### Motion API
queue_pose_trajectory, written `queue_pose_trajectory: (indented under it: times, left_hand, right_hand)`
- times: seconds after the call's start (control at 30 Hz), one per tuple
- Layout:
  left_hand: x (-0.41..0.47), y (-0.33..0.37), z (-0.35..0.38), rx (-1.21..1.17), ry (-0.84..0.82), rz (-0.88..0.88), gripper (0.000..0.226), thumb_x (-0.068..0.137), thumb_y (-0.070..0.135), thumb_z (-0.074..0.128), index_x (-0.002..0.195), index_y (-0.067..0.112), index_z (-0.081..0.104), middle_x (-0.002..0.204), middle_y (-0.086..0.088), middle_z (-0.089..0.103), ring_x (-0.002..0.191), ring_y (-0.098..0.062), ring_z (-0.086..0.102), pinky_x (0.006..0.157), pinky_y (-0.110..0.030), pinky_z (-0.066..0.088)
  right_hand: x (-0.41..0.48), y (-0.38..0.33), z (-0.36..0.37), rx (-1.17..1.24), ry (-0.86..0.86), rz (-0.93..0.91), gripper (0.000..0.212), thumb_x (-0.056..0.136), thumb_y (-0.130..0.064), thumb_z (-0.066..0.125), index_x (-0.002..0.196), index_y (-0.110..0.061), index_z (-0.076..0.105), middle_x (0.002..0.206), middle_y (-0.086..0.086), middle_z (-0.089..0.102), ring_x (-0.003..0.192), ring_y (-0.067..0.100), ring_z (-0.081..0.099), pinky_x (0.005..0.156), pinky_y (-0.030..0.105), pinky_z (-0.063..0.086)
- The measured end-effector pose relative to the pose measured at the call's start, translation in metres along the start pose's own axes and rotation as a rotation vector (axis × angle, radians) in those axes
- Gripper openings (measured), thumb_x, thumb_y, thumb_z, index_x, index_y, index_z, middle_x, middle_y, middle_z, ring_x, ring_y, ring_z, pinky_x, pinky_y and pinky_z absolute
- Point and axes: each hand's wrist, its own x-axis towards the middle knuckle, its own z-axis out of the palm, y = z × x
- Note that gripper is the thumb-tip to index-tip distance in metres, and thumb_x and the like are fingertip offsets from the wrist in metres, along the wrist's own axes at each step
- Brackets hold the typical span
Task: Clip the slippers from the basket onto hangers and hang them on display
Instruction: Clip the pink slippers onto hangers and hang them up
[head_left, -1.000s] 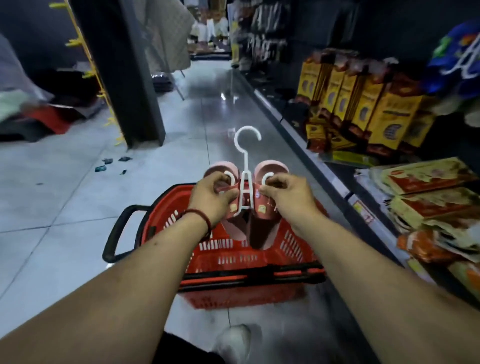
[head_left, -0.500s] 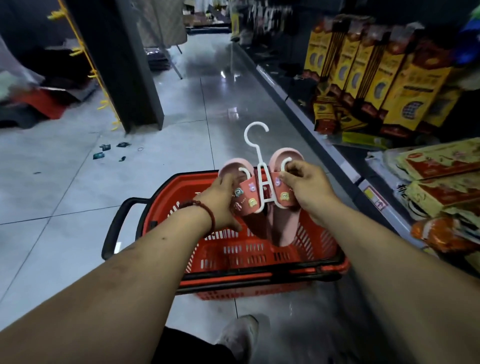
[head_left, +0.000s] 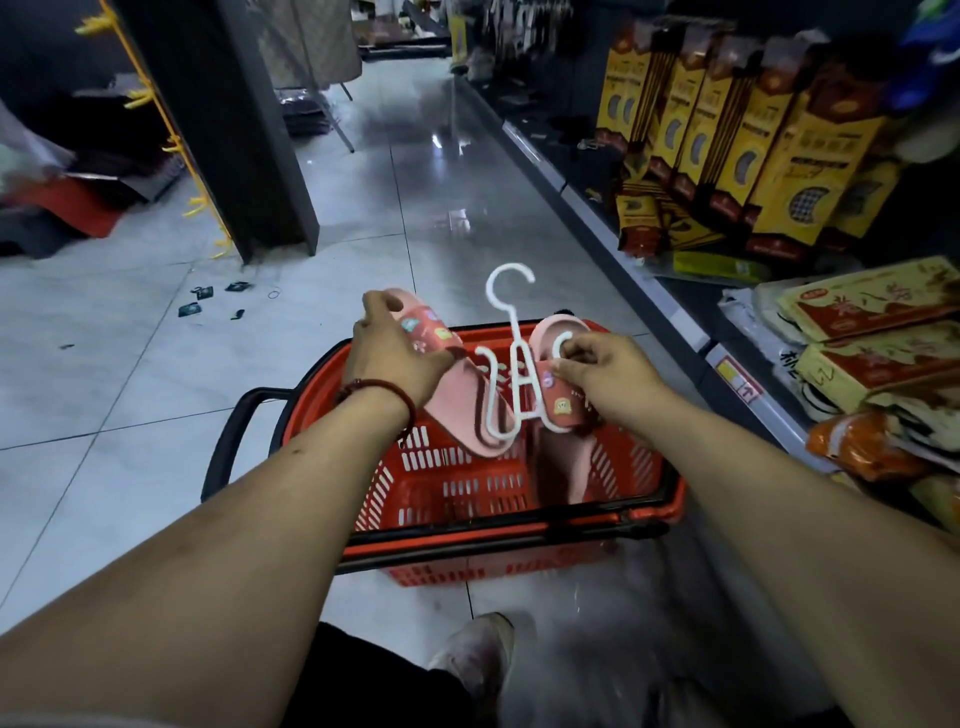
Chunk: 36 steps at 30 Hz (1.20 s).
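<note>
Above the red basket (head_left: 457, 491), the left hand (head_left: 395, 358) curls round the left pink slipper (head_left: 462, 405), angling it toward the white hanger (head_left: 516, 335) (probably to seat it). The right hand (head_left: 605, 371) pinches the right slipper (head_left: 557, 332) against its clip.

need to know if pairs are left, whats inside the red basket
Inside the red basket only slotted walls show, with the right slipper hanging into it. Its floor is covered by that slipper, the left slipper and the white hanger. More pairs: cannot tell.
</note>
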Motion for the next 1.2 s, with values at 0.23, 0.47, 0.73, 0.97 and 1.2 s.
queue_pose_trajectory:
  times: [0.23,0.47,0.73,0.97,1.2]
  left_hand:
    - [-0.008,0.018,0.006,0.203,-0.204,0.117,0.030,0.079,0.039,0.074,0.102,0.041,0.055,0.116,-0.007,0.040,0.074,-0.028,0.055,0.078,-0.026,0.046]
    - [-0.010,0.028,0.016,0.333,-0.450,0.176,0.040,0.060,0.068,0.062,0.095,0.049,0.062,0.128,-0.007,0.031,0.107,-0.032,0.056,0.107,-0.037,0.044]
    - [0.005,0.010,0.030,0.100,-0.456,0.162,0.046,0.075,0.070,0.064,0.067,0.025,0.067,0.079,0.000,0.066,0.091,-0.018,0.057,0.081,-0.026,0.047]
    - [0.005,0.009,0.029,-0.088,-0.347,0.302,0.044,0.097,0.032,0.061,0.054,0.022,0.059,0.051,0.007,0.053,0.046,-0.001,0.046,0.052,-0.013,0.034]
    - [0.003,-0.004,0.040,0.341,-0.613,0.401,0.048,0.080,0.073,0.040,0.062,0.034,0.062,0.083,-0.009,0.058,0.069,-0.028,0.064,0.071,-0.042,0.056]
  right_hand:
    - [0.006,0.002,-0.004,0.128,0.206,0.002,0.007,0.093,-0.020,0.069,0.087,-0.017,0.070,0.089,-0.001,0.074,0.081,0.017,0.073,0.073,0.032,0.059]
    - [0.006,-0.001,-0.004,0.204,0.173,-0.041,0.007,0.091,-0.015,0.071,0.085,-0.013,0.069,0.087,0.004,0.075,0.078,0.018,0.072,0.074,0.034,0.059]
    - [-0.001,-0.006,-0.008,0.334,-0.001,-0.070,0.013,0.093,-0.006,0.067,0.083,-0.014,0.070,0.084,0.003,0.075,0.075,0.014,0.070,0.070,0.030,0.059]
    - [0.003,0.003,-0.026,-0.212,-0.080,-0.094,0.005,0.093,-0.028,0.069,0.096,-0.026,0.073,0.095,-0.007,0.073,0.079,0.010,0.066,0.079,0.032,0.055]
    - [0.005,-0.002,-0.030,0.007,0.187,-0.013,0.016,0.093,-0.018,0.068,0.081,-0.028,0.065,0.092,-0.006,0.069,0.082,0.010,0.063,0.076,0.030,0.052]
